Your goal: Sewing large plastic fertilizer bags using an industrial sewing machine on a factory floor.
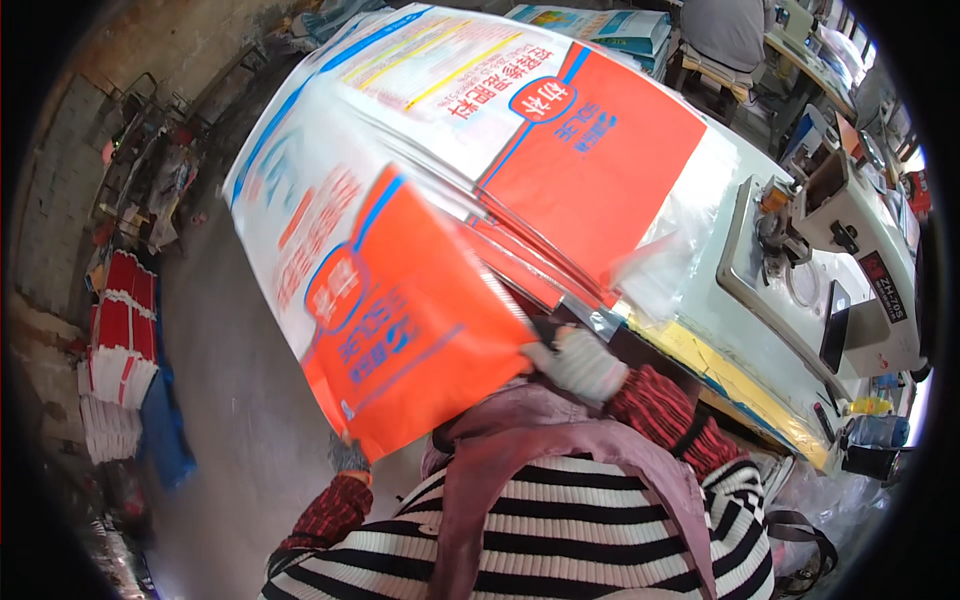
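Orange-and-white printed bag hangs lifted off the near-left edge of the bag stack on the desk, right hand and left hand each pinching a near corner in their grip, keeping it flat and clear of the stack.

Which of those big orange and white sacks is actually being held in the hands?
The front sack, blurred and tilted away from the stack. The left hand grips its lower corner, the right hand its right edge; the others lie flat on the table.

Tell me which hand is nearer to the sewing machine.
Right. The right hand, gloved, grips the orange-and-white sack at its edge nearest the sewing machine; the left hand holds the sack's far lower corner.
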A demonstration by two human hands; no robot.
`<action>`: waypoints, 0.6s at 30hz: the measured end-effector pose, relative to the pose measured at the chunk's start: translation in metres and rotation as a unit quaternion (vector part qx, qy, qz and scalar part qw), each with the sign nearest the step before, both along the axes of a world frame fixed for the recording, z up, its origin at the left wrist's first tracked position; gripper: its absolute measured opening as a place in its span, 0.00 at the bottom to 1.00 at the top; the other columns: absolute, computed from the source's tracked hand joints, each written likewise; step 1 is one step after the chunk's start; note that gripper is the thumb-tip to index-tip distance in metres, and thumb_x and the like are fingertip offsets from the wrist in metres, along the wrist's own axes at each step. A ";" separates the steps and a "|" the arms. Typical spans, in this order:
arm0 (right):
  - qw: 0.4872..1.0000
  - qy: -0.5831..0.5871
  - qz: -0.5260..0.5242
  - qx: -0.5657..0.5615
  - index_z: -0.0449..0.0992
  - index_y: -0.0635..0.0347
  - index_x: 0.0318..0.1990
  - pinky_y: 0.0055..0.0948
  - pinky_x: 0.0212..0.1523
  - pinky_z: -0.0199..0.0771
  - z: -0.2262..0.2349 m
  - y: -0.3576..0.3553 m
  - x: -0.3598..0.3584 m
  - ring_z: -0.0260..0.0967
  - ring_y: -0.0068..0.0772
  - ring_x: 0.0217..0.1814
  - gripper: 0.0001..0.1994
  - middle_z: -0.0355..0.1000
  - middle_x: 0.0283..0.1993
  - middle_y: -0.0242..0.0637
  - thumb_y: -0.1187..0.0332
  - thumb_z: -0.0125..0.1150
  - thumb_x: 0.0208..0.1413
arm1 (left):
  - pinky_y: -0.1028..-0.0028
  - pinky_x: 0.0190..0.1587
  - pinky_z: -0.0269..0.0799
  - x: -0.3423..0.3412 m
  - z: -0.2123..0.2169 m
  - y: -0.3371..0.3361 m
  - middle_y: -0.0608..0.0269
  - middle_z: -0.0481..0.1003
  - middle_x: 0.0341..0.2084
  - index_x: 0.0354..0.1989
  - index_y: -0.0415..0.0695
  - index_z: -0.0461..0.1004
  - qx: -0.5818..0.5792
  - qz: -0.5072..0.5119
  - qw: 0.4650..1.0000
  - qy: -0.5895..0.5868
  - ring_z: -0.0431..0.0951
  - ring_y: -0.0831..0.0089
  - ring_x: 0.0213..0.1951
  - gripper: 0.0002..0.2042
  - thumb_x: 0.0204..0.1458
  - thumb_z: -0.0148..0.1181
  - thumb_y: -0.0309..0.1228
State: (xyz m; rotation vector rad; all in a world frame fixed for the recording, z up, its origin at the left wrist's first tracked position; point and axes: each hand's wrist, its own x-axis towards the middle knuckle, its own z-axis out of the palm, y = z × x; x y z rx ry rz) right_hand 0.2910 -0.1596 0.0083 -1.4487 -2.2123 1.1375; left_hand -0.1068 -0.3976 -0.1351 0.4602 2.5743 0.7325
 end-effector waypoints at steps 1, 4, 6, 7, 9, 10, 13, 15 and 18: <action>0.997 0.073 0.026 -0.007 0.74 0.60 0.30 0.43 0.23 0.67 -0.019 0.004 -0.018 0.69 0.50 0.25 0.18 0.69 0.22 0.54 0.51 0.53 0.52 | 0.66 0.42 0.70 -0.003 -0.014 -0.021 0.48 0.71 0.40 0.54 0.33 0.61 -0.005 -0.002 1.000 -0.004 0.72 0.59 0.42 0.20 0.52 0.49 0.28; 0.986 0.086 0.140 0.027 0.72 0.60 0.27 0.43 0.25 0.66 -0.003 0.023 -0.062 0.69 0.50 0.25 0.16 0.70 0.21 0.48 0.55 0.51 0.54 | 0.68 0.42 0.70 -0.009 -0.045 -0.062 0.50 0.71 0.39 0.54 0.32 0.61 -0.086 -0.020 0.983 0.161 0.72 0.62 0.41 0.21 0.52 0.50 0.28; 0.985 0.130 0.085 -0.080 0.71 0.60 0.30 0.43 0.26 0.66 -0.008 0.044 -0.085 0.69 0.48 0.24 0.14 0.70 0.20 0.46 0.58 0.50 0.55 | 0.68 0.41 0.69 -0.009 -0.054 -0.059 0.49 0.71 0.40 0.54 0.32 0.61 0.083 0.106 0.991 -0.006 0.72 0.62 0.41 0.21 0.52 0.49 0.29; 0.987 0.138 0.061 -0.049 0.71 0.61 0.31 0.43 0.26 0.66 -0.035 0.053 -0.095 0.69 0.47 0.23 0.13 0.71 0.20 0.45 0.58 0.50 0.55 | 0.68 0.41 0.69 -0.016 -0.057 -0.054 0.49 0.71 0.40 0.54 0.32 0.61 0.076 0.105 0.992 -0.008 0.72 0.62 0.41 0.21 0.52 0.49 0.29; 0.996 0.066 0.007 -0.053 0.70 0.62 0.33 0.40 0.27 0.67 -0.078 0.070 -0.106 0.69 0.43 0.22 0.13 0.70 0.20 0.42 0.59 0.50 0.55 | 0.67 0.39 0.69 -0.033 -0.062 -0.038 0.49 0.70 0.40 0.53 0.34 0.61 0.138 0.148 0.974 -0.101 0.72 0.62 0.38 0.20 0.53 0.48 0.31; 0.984 0.091 -0.085 -0.129 0.70 0.62 0.33 0.38 0.27 0.67 -0.088 0.076 -0.108 0.69 0.40 0.22 0.13 0.70 0.19 0.40 0.60 0.50 0.55 | 0.63 0.30 0.69 -0.024 -0.052 -0.018 0.51 0.70 0.39 0.54 0.38 0.61 0.222 0.101 0.964 -0.108 0.72 0.61 0.34 0.20 0.54 0.46 0.34; 0.938 0.196 -0.206 -0.197 0.71 0.61 0.33 0.33 0.27 0.69 -0.159 0.088 -0.085 0.67 0.33 0.20 0.14 0.69 0.18 0.35 0.58 0.48 0.56 | 0.61 0.19 0.65 -0.025 -0.021 0.053 0.55 0.71 0.40 0.53 0.44 0.60 0.127 0.131 0.967 -0.179 0.72 0.59 0.28 0.19 0.54 0.45 0.38; 0.925 0.224 -0.223 -0.213 0.72 0.60 0.37 0.31 0.33 0.70 -0.187 0.084 -0.077 0.69 0.33 0.28 0.17 0.72 0.25 0.37 0.55 0.45 0.57 | 0.62 0.15 0.65 -0.031 -0.028 0.078 0.55 0.71 0.39 0.53 0.47 0.60 0.126 0.146 0.956 -0.220 0.72 0.59 0.24 0.19 0.54 0.45 0.40; 0.929 0.210 -0.204 -0.226 0.72 0.59 0.38 0.32 0.35 0.69 -0.191 0.092 -0.058 0.69 0.34 0.30 0.17 0.72 0.27 0.37 0.55 0.44 0.57 | 0.64 0.12 0.66 -0.007 -0.035 0.115 0.55 0.71 0.37 0.53 0.50 0.61 0.054 0.119 0.970 -0.205 0.72 0.60 0.19 0.19 0.54 0.47 0.43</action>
